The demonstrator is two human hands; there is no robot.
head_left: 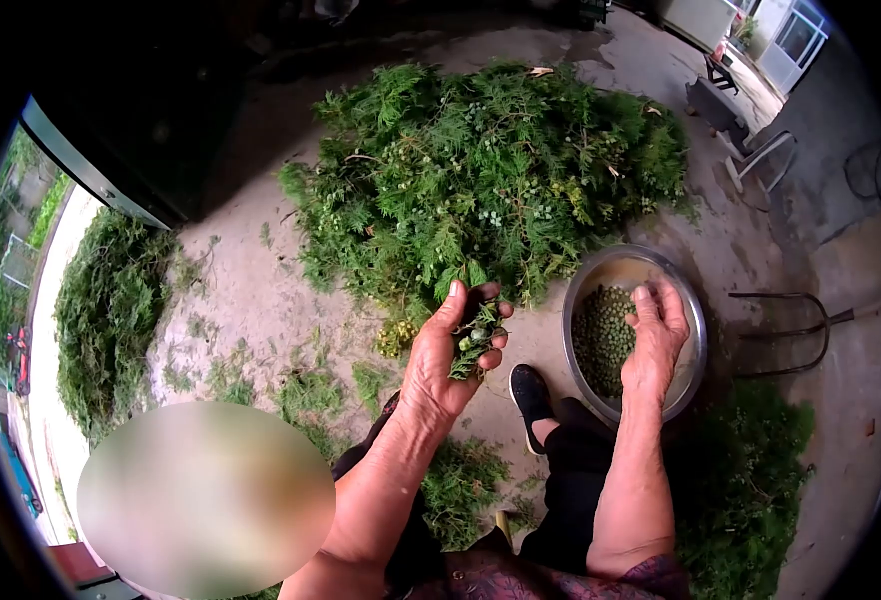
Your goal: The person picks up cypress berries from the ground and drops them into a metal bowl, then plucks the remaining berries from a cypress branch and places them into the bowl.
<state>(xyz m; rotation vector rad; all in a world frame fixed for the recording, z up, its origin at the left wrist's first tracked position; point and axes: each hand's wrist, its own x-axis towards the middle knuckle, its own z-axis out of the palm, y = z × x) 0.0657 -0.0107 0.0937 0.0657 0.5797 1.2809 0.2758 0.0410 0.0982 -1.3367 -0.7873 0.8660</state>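
Observation:
My left hand point(434, 362) is closed round a green conifer sprig point(477, 338) with small round cones on it, in front of the big branch pile. Over the right part of a round metal basin point(696, 335) hangs my right hand point(652, 345), its thumb and fingers pinched together. Whether anything is between those fingertips I cannot make out. Inside the basin lies a layer of small green cones point(597, 345).
A large heap of cut conifer branches point(490, 170) lies ahead. More greenery sits in a left pile point(110, 310) and a right pile point(745, 480). A pitchfork head point(822, 330) rests right of the basin. My black shoe point(531, 405) is beside it.

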